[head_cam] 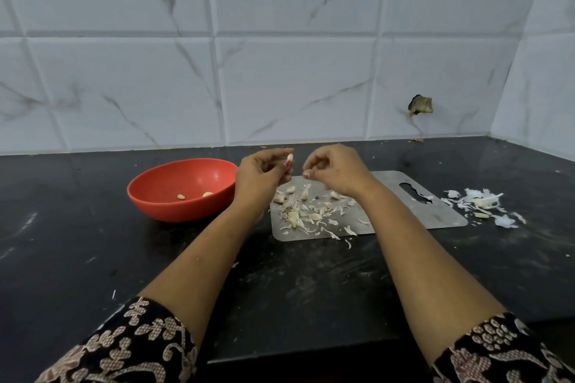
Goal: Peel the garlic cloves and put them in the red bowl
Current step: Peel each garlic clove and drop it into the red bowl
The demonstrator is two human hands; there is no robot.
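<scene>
My left hand (259,172) is raised above the counter and pinches a pale garlic clove (290,158) between thumb and fingertips. Close to its right, my right hand (331,169) hovers with curled fingers; a small pale scrap shows at its fingertips, and I cannot tell whether it is skin. The red bowl (155,196) sits left of my hands with two peeled cloves (181,196) inside. Below my hands, several unpeeled cloves and loose skins (306,211) lie scattered on the steel cutting board (435,214).
A heap of white garlic skins (483,204) lies on the black counter (93,258) right of the board. A marble-tiled wall (280,71) runs behind, meeting a side wall at the far right corner. The counter's front edge is near my sleeves.
</scene>
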